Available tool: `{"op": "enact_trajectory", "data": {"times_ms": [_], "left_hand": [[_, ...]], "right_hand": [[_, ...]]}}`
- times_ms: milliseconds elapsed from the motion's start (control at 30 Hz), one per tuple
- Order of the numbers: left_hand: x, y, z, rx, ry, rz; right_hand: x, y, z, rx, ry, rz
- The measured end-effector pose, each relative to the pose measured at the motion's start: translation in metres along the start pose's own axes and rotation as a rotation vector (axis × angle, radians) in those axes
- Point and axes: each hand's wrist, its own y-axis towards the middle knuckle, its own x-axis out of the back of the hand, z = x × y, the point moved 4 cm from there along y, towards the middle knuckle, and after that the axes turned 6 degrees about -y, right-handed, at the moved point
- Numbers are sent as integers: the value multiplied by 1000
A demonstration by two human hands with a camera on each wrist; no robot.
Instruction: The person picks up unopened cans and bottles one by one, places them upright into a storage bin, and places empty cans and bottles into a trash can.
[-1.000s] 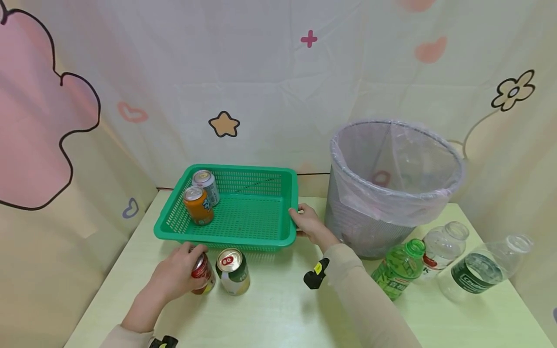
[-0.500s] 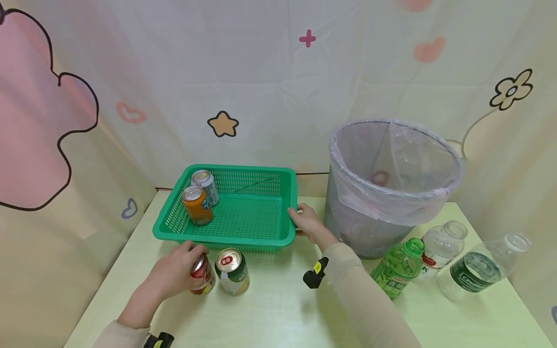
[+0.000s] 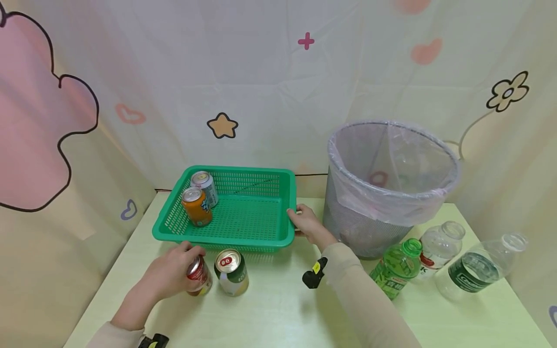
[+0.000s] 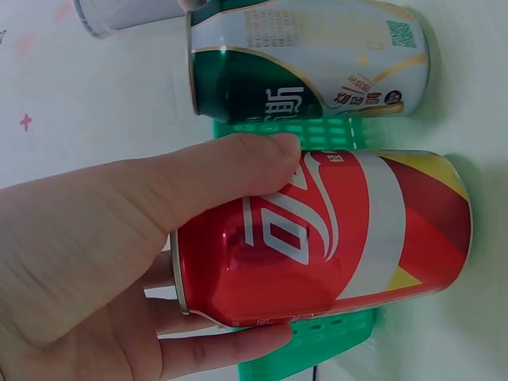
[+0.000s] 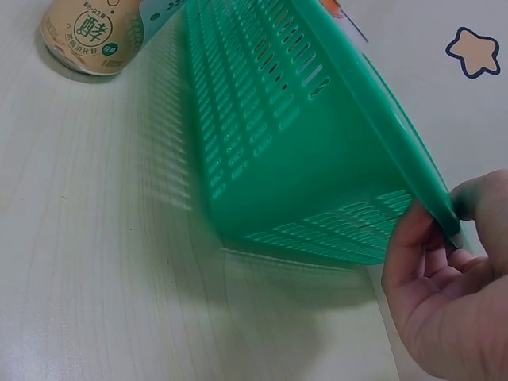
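Note:
My left hand [image 3: 171, 271] holds a red drink can [image 4: 317, 246] from above, with the thumb on one side and fingers on the other. The can stands on the table in front of a green plastic basket [image 3: 248, 240]. Just right of it is a green and white drink can [image 3: 232, 273], also upright. At the basket's right end, my right hand [image 3: 310, 224] pinches the rim between thumb and curled fingers, seen close in the right wrist view. Inside the basket, at its left end, stand an orange can [image 3: 197, 208] and a pale can [image 3: 206, 186].
A mesh wastebasket [image 3: 370, 232] with a clear liner stands right of the basket. Near the table's right edge are a green plastic bottle [image 3: 397, 268], a clear bottle [image 3: 439, 246] and another clear bottle with a dark label [image 3: 472, 270]. A printed curtain [image 3: 270, 96] hangs behind.
My left hand and the red can have shifted slightly left, so the gap to the green and white can is a little wider. The right hand keeps its grip on the basket rim.

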Motion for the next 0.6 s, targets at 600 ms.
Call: {"op": "enact_trajectory", "data": {"times_ms": [600], "left_hand": [[40, -3, 4, 3, -30, 32]], "right_hand": [[0, 1, 1, -14, -12, 6]]}}
